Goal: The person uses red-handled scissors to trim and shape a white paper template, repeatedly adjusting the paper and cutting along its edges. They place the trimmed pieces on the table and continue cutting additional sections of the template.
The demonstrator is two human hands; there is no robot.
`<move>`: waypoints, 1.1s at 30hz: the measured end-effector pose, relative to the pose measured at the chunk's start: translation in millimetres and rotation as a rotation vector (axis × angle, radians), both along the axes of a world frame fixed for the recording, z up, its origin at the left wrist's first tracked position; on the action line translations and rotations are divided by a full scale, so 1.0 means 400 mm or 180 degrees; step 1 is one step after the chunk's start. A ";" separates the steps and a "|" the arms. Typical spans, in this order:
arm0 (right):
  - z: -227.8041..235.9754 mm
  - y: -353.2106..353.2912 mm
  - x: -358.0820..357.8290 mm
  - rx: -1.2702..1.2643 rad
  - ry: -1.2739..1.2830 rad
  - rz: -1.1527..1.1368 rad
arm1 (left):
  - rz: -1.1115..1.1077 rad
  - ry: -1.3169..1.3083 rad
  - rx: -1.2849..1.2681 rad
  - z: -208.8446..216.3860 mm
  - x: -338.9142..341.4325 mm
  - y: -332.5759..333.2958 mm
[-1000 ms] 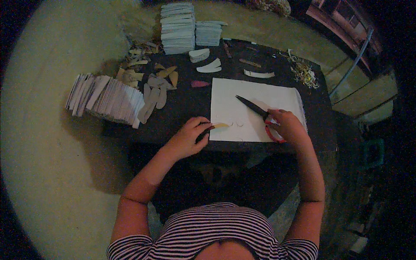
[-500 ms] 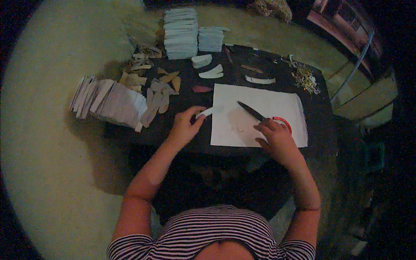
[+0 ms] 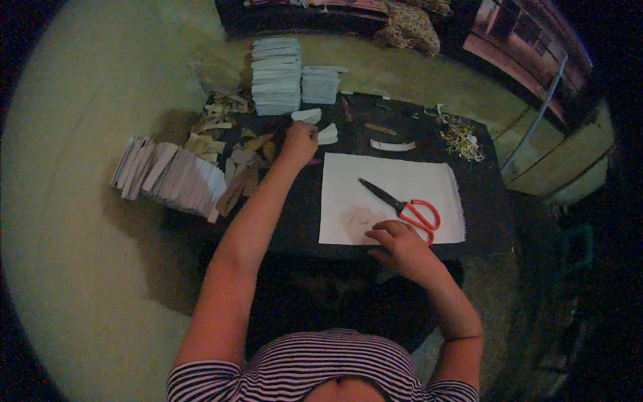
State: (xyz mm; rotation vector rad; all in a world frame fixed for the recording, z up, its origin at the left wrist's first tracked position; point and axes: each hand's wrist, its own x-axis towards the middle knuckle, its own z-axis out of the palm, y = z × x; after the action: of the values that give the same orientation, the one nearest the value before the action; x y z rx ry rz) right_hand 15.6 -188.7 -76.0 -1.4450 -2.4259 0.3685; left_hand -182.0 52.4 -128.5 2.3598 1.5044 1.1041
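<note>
My left hand (image 3: 300,142) reaches to the far part of the dark table, its fingers bent together at the white curved cut pieces (image 3: 327,135). Whether a piece is pinched in them is hidden. Just beyond it lies a small stack of white rounded pieces (image 3: 307,116). My right hand (image 3: 402,246) hovers over the near edge of a white paper sheet (image 3: 395,171), fingers apart and holding nothing. Beside it on the sheet rest scissors (image 3: 410,209) with red handles and dark blades, pointing to the far left. Small curved marks or scraps show near my right fingertips.
Tall stacks of white strips (image 3: 276,77) stand at the back. A leaning row of strips (image 3: 174,177) and brownish scraps (image 3: 241,161) lie left. Yellowish shavings (image 3: 463,141) sit far right, near a white curved strip (image 3: 393,145) and a thin brown piece (image 3: 380,129).
My left hand has moved away from the sheet's left edge to the white pieces farther back. My right hand has let go of the scissors and drawn slightly nearer. The view has shifted.
</note>
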 end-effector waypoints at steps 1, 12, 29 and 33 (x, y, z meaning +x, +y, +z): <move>0.008 0.001 -0.002 0.0052 0.0020 -0.0013 | -0.0012 0.0226 0.0042 -0.016 0.001 0.011; 0.018 0.013 0.008 -0.0100 0.0412 -0.0302 | 0.0062 -0.0618 -0.0582 0.029 0.007 -0.007; 0.021 0.001 0.027 -0.0479 0.0822 -0.0795 | -0.0355 0.1784 -0.0427 0.023 0.035 0.003; 0.033 -0.013 0.028 -0.0500 0.0922 -0.0992 | -0.0289 0.1591 -0.0192 0.017 0.033 0.011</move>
State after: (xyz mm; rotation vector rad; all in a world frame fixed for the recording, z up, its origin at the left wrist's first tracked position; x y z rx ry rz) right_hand 26.7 -193.8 -62.6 -1.6720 -1.9457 0.6549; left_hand -168.6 56.7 -121.5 2.7611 1.5106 0.4548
